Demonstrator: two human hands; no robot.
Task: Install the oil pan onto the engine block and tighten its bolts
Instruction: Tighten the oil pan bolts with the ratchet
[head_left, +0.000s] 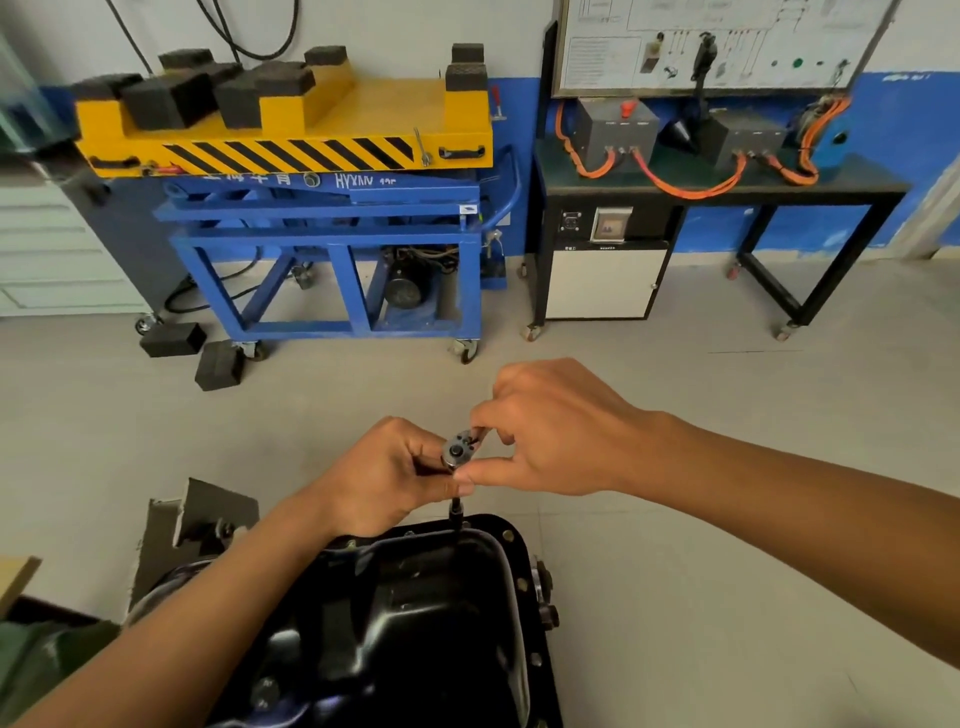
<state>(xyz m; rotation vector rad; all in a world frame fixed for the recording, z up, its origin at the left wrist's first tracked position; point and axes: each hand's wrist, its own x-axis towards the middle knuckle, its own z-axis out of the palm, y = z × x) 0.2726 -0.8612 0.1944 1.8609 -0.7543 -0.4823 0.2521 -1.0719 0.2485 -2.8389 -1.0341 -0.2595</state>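
Note:
A glossy black oil pan (415, 623) sits on the engine block at the bottom centre, with bolts visible along its right flange (524, 582). A ratchet wrench head (458, 450) stands above the pan's far flange, its dark extension and socket (456, 514) running down onto that flange. My left hand (384, 478) grips the ratchet's handle, which is hidden inside the fist. My right hand (550, 431) pinches the ratchet head between thumb and fingertips.
A grey engine stand bracket (192, 525) sits left of the pan. Across the tiled floor stand a blue and yellow lift cart (322, 171), loose black blocks (218, 366) and a black bench (722, 182) with orange cables.

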